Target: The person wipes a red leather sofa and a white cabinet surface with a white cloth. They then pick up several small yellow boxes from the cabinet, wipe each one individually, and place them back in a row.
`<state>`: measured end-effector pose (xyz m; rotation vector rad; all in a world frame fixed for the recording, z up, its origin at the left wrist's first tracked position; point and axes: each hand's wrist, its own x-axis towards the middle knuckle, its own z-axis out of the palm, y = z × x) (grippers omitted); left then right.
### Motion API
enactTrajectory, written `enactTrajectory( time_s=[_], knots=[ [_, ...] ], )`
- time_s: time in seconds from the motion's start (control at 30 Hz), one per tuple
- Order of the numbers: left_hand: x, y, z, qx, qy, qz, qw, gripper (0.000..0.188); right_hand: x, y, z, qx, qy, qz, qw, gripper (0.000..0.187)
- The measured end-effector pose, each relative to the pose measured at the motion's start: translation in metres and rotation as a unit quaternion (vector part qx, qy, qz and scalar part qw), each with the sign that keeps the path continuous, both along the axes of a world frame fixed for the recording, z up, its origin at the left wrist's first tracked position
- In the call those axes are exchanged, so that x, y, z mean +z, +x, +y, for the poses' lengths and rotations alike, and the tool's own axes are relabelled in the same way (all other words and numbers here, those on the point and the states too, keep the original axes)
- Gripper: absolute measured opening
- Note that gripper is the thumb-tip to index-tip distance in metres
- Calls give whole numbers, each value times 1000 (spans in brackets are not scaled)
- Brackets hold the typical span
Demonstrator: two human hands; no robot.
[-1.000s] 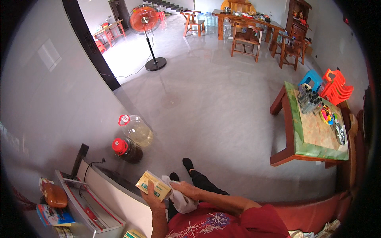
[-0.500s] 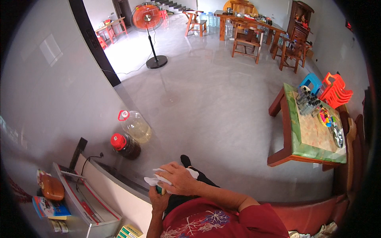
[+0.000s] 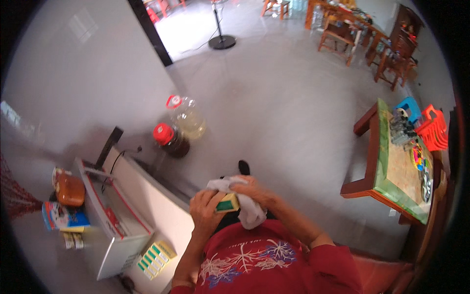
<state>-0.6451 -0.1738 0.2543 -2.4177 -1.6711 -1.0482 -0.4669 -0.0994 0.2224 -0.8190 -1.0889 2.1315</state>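
Observation:
In front of my red shirt, my left hand [image 3: 203, 209] grips a small yellow and green box [image 3: 227, 204] from its left side. A crumpled white cloth [image 3: 250, 213] is bunched in my right hand [image 3: 252, 189], right against the box and partly hanging down. The fingertips of that hand are partly hidden by the cloth. On the pale ledge to my left lie several similar yellow and green boxes [image 3: 155, 259] side by side.
Left stands a grey, red-edged cabinet-like unit [image 3: 115, 245], with a brown rounded object [image 3: 70, 190] and blue packets [image 3: 66, 215] beside it. Two red-capped jugs, one dark [image 3: 171, 140] and one clear [image 3: 188, 117], stand on the floor. A low table [image 3: 399, 181] holds bottles at right.
The view has tipped downward and shifted left. My left hand has lifted the box into plain sight, and my right hand with the cloth has moved from over it to its right side.

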Motion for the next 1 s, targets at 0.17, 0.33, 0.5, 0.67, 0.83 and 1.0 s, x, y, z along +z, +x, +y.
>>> enactTrajectory(
  time_s=[0.17,0.33,0.5,0.67,0.83,1.0],
  knots=[
    [15,6,3,157,-38,-178,971,96,15,-8,-5,-91,-111,150,978,44],
    [0,5,-2,-33,-223,-704,673,90,25,-16,-8,-119,-93,168,974,49],
    [10,20,-8,-24,-190,-782,594,86,28,-22,-23,-88,219,-30,971,46],
    [9,12,-7,-51,-229,-752,615,86,31,-29,-24,-146,546,-192,802,54],
    [7,15,-23,15,-338,-631,698,92,31,-35,4,-107,465,-128,869,41],
    [7,0,-18,-29,-326,-505,799,77,55,-22,7,21,507,-55,860,36]
  ],
)
